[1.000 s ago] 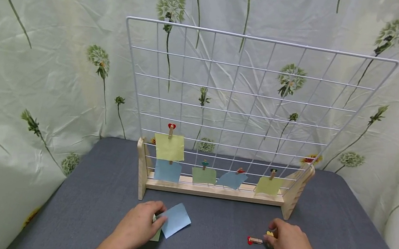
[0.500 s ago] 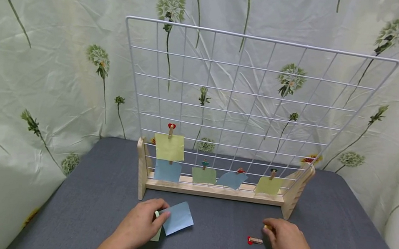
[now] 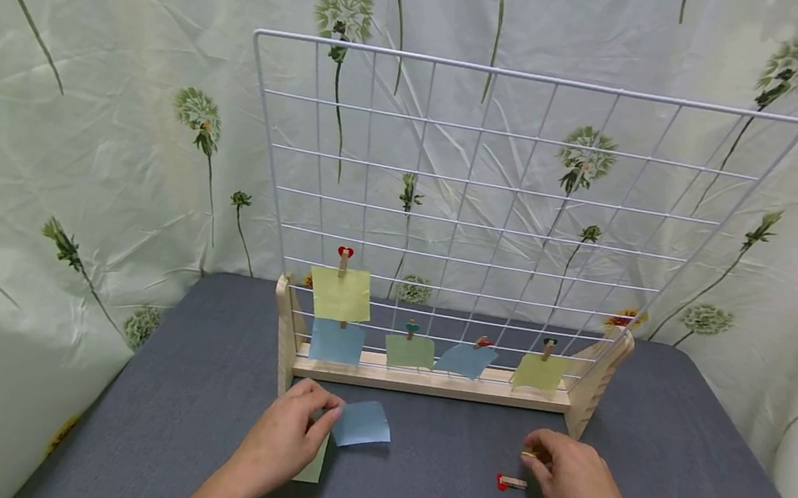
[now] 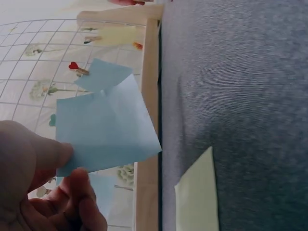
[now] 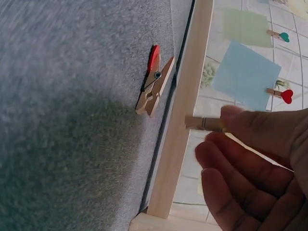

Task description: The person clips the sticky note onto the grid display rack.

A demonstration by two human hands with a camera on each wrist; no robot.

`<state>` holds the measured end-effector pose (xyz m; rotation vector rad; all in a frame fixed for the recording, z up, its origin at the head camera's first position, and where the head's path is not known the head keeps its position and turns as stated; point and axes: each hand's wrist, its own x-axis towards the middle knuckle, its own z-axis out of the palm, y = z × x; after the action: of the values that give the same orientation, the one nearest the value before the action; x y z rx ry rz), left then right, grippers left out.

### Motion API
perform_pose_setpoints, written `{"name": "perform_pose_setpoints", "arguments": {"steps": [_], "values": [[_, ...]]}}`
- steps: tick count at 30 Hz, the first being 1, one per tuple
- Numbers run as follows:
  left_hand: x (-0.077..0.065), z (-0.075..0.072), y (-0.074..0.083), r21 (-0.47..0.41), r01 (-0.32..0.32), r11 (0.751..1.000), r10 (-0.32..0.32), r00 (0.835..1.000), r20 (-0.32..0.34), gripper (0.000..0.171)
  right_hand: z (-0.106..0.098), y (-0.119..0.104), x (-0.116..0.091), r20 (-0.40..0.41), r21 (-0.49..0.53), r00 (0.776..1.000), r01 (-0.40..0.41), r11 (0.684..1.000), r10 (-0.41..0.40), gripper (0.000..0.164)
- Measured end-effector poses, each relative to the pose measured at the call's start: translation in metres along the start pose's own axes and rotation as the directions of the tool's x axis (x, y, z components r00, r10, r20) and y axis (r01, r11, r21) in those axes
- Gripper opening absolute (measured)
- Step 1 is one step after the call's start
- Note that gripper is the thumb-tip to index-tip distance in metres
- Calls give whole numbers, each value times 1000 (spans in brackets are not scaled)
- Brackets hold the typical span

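Note:
My left hand (image 3: 288,428) pinches a blue paper square (image 4: 103,130) by its edge between thumb and fingers, raised over the table. Below it a green paper square (image 3: 312,466) lies on the cloth, partly hidden by the hand in the head view. My right hand (image 3: 573,478) pinches a small wooden clothespin (image 5: 204,123) by its end, with its free tips pointing out. Another clothespin with a red heart (image 3: 510,482) lies on the table just left of the right hand.
Behind the hands stands a white wire grid (image 3: 505,187) in a wooden base (image 3: 419,383). Heart clothespins hold several papers on its lower rows, among them a yellow square (image 3: 341,295) above a blue one (image 3: 336,343) at left. A flowered curtain (image 3: 121,120) hangs behind.
The left hand has lifted the blue paper off the table and tilted it, uncovering more of the green one. The right hand has raised its clothespin and shifted slightly left.

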<state>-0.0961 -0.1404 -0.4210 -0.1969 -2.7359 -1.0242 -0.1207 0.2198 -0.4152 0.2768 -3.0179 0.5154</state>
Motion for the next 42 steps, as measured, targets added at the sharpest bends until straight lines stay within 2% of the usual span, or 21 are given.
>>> {"name": "perform_pose_setpoints", "arguments": {"steps": [3, 6, 8, 11, 13, 16, 18, 22, 24, 29, 35, 42], "values": [[3, -1, 3, -21, -13, 1000, 13, 1000, -23, 9, 0, -2, 0, -46, 12, 998, 32, 999, -32, 11], [6, -3, 7, -31, -9, 999, 8, 999, -41, 8, 2, -4, -1, -154, 18, 983, 109, 994, -105, 13], [7, -3, 9, -40, -3, 999, 1, 999, -46, 7, 4, -4, 0, -257, 9, 949, 190, 982, -182, 18], [9, -4, 12, -56, 20, 998, -22, 999, -45, 6, 7, -4, 2, -378, -15, 884, 290, 957, -274, 25], [9, -5, 13, -67, 23, 997, -26, 999, -48, 6, 8, -3, 3, -426, -28, 849, 332, 943, -312, 29], [10, -5, 14, -75, 32, 997, -36, 998, -58, 6, 8, -3, 4, -461, -54, 815, 369, 928, -351, 30], [11, -5, 14, -82, 31, 996, -37, 997, -71, 6, 6, -5, 5, -454, -66, 816, 371, 926, -359, 28], [12, -4, 14, -109, 15, 994, -29, 992, -121, 7, 2, -11, 5, -394, -66, 859, 328, 942, -327, 22], [12, -5, 14, -128, 5, 992, -25, 988, -149, 9, 1, -14, 6, -382, -64, 867, 321, 945, -321, 21], [13, -6, 17, -133, -19, 991, -7, 982, -189, 10, -1, -19, 8, -431, -71, 825, 373, 925, -366, 23], [17, -7, 21, -115, -26, 993, 5, 984, -178, 12, -5, -25, 12, -433, -51, 826, 377, 925, -361, 22], [20, -7, 26, -165, -7, 986, -19, 988, -152, 11, -14, -35, 19, -473, -54, 778, 443, 895, -413, 24]]}}
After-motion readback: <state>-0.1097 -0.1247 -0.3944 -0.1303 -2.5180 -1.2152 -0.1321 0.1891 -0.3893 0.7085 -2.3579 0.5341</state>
